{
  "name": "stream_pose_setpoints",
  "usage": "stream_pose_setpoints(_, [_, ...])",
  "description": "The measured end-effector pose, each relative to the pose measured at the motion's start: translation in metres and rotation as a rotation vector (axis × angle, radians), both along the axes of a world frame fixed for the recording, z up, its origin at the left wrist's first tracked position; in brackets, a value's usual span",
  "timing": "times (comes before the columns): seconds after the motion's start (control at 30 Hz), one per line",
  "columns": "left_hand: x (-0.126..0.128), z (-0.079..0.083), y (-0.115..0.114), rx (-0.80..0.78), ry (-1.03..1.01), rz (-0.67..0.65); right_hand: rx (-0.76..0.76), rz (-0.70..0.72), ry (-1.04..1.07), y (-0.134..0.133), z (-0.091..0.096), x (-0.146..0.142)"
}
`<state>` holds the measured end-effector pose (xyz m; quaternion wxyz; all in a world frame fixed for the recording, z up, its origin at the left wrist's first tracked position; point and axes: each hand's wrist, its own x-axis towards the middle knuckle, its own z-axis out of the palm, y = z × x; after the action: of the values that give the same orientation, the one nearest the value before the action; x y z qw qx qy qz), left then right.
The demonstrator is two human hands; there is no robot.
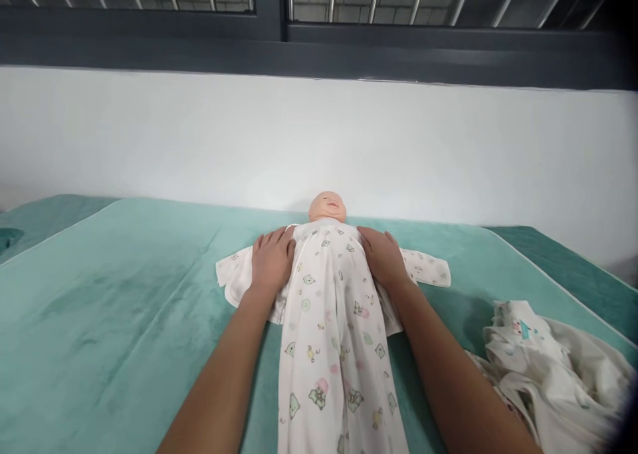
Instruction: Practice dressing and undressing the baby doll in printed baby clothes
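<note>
A baby doll (327,206) lies on its back with its head toward the wall. A long white cloth (331,347) printed with small animals covers its body and runs down toward me. Beneath that, a white baby shirt (428,268) spreads out with a sleeve on each side. My left hand (273,261) rests flat on the left side of the doll's chest, over the shirt and the cloth's edge, fingers stretched out. My right hand (383,258) lies on the opposite side in much the same way, its fingertips at the cloth's edge.
A green padded cover (124,328) lies under the doll. At the lower right sits a crumpled heap of white printed cloth (548,367), close to my right forearm. Behind stand a white wall (199,135) and a dark window frame (149,38) with bars beyond.
</note>
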<state>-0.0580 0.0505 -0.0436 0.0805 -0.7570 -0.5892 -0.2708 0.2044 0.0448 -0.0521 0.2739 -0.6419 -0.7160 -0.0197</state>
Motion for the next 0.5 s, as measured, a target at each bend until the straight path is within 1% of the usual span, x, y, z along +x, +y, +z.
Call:
stream_pose_setpoints(0.1, [-0.006,0.002,0.007,-0.061,0.005,0.146,-0.072,-0.079,-0.027,0.006,0.0,0.015])
stream_pose_setpoints(0.17, [-0.012,0.003,0.01,-0.119,0.001,0.241,-0.145,-0.15,-0.002,0.008,-0.001,0.028])
stream_pose_setpoints(0.23, [-0.018,0.004,0.011,-0.156,-0.006,0.273,-0.172,-0.196,0.055,0.008,-0.002,0.038])
stream_pose_setpoints(0.27, [-0.019,0.004,0.011,-0.164,-0.012,0.267,-0.147,-0.199,0.084,0.007,-0.002,0.041])
stream_pose_setpoints(0.33, [-0.02,0.005,0.011,-0.168,-0.032,0.259,-0.036,-0.158,0.143,0.002,0.004,0.037])
stream_pose_setpoints(0.4, [-0.019,0.005,0.01,-0.162,-0.047,0.271,0.071,-0.07,0.223,-0.005,0.017,0.02])
stream_pose_setpoints(0.43, [-0.018,0.004,0.009,-0.154,-0.049,0.277,0.087,-0.008,0.262,-0.008,0.026,0.008])
stream_pose_setpoints(0.5, [-0.016,0.003,0.008,-0.142,-0.051,0.281,0.042,0.149,0.286,-0.01,0.046,-0.024])
